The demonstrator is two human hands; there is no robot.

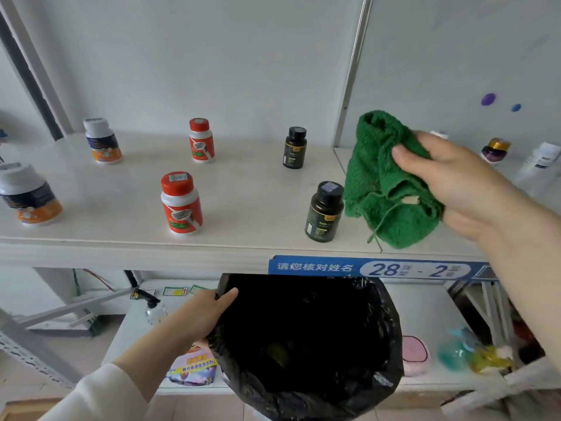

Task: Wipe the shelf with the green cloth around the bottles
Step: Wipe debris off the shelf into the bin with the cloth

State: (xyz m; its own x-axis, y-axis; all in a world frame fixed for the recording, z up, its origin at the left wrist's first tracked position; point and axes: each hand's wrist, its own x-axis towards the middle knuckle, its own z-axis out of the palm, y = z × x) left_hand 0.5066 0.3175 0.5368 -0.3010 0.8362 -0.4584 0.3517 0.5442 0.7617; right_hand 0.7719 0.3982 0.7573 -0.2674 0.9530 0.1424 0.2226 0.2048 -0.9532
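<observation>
My right hand (455,183) grips a crumpled green cloth (388,183) at the right part of the white shelf (249,189), beside a dark bottle (324,211) at the front. A second dark bottle (295,148) stands further back. Two red-capped bottles (181,203) (201,140) stand mid-shelf, and two white-capped bottles with blue and orange labels (102,141) (28,194) stand at the left. My left hand (202,314) holds the rim of a black bin bag (306,344) below the shelf's front edge.
A blue label strip (373,268) runs along the shelf's front edge. A metal upright (353,71) divides the shelf; a purple jar (496,150) and a white bottle (543,162) stand right of it. The lower shelf holds a colourful packet (194,369), a pink item (414,355) and a teal toy (458,350).
</observation>
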